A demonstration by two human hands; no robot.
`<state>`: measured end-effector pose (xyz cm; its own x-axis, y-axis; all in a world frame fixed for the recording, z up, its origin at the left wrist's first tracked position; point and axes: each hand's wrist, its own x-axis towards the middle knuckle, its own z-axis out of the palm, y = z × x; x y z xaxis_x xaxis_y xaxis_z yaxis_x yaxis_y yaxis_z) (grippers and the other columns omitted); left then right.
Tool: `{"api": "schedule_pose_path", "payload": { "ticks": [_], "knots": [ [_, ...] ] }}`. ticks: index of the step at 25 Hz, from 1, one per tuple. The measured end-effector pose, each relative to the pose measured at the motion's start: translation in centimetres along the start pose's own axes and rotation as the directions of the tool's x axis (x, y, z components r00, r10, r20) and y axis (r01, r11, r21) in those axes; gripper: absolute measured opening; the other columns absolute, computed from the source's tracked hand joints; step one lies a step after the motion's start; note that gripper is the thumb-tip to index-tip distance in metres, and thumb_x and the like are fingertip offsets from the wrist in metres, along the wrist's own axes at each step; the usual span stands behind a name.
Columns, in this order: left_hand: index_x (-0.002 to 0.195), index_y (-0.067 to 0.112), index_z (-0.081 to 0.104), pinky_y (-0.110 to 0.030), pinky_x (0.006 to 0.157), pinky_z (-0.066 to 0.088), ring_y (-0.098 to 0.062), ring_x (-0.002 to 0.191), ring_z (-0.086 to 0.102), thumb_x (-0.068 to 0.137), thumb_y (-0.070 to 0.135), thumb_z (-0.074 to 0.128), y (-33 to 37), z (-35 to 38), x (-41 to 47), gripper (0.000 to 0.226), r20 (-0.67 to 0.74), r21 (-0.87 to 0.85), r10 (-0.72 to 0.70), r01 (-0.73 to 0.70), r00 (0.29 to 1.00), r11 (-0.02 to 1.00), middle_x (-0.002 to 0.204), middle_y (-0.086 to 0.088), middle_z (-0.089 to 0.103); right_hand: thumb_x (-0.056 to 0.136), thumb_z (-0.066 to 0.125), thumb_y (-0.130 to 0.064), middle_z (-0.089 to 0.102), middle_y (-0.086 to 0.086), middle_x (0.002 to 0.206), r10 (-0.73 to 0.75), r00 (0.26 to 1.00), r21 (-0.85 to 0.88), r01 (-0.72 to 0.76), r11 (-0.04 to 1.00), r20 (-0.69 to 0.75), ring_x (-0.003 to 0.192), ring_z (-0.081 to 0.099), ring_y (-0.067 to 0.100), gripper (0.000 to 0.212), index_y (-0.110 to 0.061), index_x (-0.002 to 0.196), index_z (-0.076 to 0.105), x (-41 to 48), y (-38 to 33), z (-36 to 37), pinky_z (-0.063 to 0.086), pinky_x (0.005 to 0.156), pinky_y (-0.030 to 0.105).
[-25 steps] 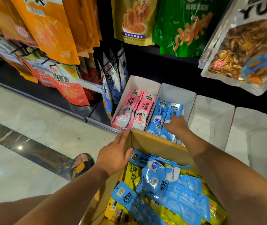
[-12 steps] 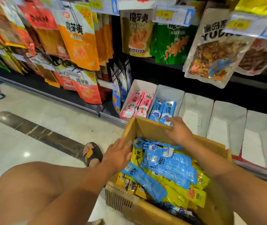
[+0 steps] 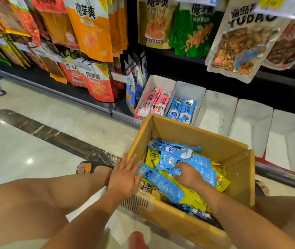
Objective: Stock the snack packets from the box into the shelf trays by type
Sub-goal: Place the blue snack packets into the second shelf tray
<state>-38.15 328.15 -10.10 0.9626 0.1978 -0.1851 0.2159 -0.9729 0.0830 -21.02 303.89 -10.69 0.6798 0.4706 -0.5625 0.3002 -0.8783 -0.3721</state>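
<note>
A cardboard box [image 3: 197, 133] stands on the floor in front of the bottom shelf, filled with blue packets [image 3: 203, 165] lying over yellow packets [image 3: 193, 198]. My right hand [image 3: 188, 175] is down inside the box, its fingers curled onto a blue packet in the pile. My left hand [image 3: 125, 177] lies flat with straight fingers on the box's left wall, beside a long blue packet [image 3: 161, 184]. On the shelf, one white tray [image 3: 158, 82] holds pink packets [image 3: 152, 103] and the tray to its right [image 3: 190, 88] holds blue packets [image 3: 182, 110].
Three more white trays [image 3: 216, 108] stand in a row to the right, with nothing seen in them. Large hanging snack bags [image 3: 242, 38] fill the racks above. My bent knee [image 3: 26, 203] and sandalled foot [image 3: 89, 168] are left of the box on the polished floor.
My right hand has come back from the blue tray on the shelf and gone down into the box. The view has pulled back and up. My left hand stays on the box's left wall.
</note>
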Motion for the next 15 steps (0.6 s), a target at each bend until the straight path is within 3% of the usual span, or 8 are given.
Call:
{"api": "schedule_pose_path", "payload": {
  "ticks": [4,7,9,11,15],
  "knots": [
    [0.152,0.032,0.046,-0.056,0.124,0.022,-0.031,0.158,0.005,0.104,0.052,0.028,0.2,0.3,0.2,0.055,-0.035,-0.013,-0.031,0.03,0.999,0.999,0.166,0.0,0.031,0.096,0.062,-0.03,0.043,0.006,0.151,0.025,0.989,-0.017,-0.023,1.0,0.148,0.129,0.052,0.027,0.047,-0.023,0.141,0.05,1.4,0.4,4.2,0.047,0.101,0.042],
    [0.152,0.035,0.045,-0.055,0.124,0.02,-0.028,0.159,0.001,0.103,0.05,0.033,0.2,0.5,0.3,0.053,-0.062,-0.017,-0.048,0.047,0.997,0.999,0.167,0.001,0.03,0.098,0.059,-0.028,0.037,0.007,0.157,0.066,0.976,-0.032,-0.061,0.998,0.208,0.138,0.045,0.03,0.061,-0.02,0.154,0.034,2.6,0.2,6.3,0.044,0.107,0.043],
    [0.152,0.036,0.044,-0.055,0.124,0.02,-0.027,0.159,-0.001,0.103,0.049,0.033,0.3,0.5,0.4,0.053,-0.066,-0.022,-0.055,0.054,0.996,0.998,0.167,0.002,0.029,0.098,0.058,-0.027,0.039,0.011,0.154,0.116,0.976,-0.044,-0.11,0.993,0.186,0.128,0.053,0.031,0.063,-0.019,0.155,0.031,3.4,-0.2,6.9,0.05,0.095,0.041],
    [0.153,0.036,0.043,-0.055,0.123,0.021,-0.027,0.159,-0.001,0.103,0.049,0.033,0.2,0.4,0.5,0.053,-0.055,-0.028,-0.063,0.061,0.996,0.998,0.167,0.003,0.028,0.097,0.059,-0.031,0.037,0.01,0.148,0.155,0.975,-0.123,-0.136,0.983,0.162,0.113,0.06,0.03,0.054,-0.019,0.147,0.041,3.8,-0.7,7.2,0.049,0.078,0.037],
    [0.152,0.035,0.044,-0.055,0.12,0.027,-0.028,0.159,0.001,0.102,0.049,0.033,0.3,0.4,0.5,0.053,-0.053,-0.028,-0.072,0.071,0.996,0.997,0.167,0.003,0.029,0.093,0.065,-0.034,0.037,0.005,0.135,0.18,0.974,-0.212,-0.149,0.966,0.136,0.094,0.063,0.026,0.032,-0.021,0.121,0.058,3.9,-1.1,8.1,0.051,0.071,0.033]
  ]
}}
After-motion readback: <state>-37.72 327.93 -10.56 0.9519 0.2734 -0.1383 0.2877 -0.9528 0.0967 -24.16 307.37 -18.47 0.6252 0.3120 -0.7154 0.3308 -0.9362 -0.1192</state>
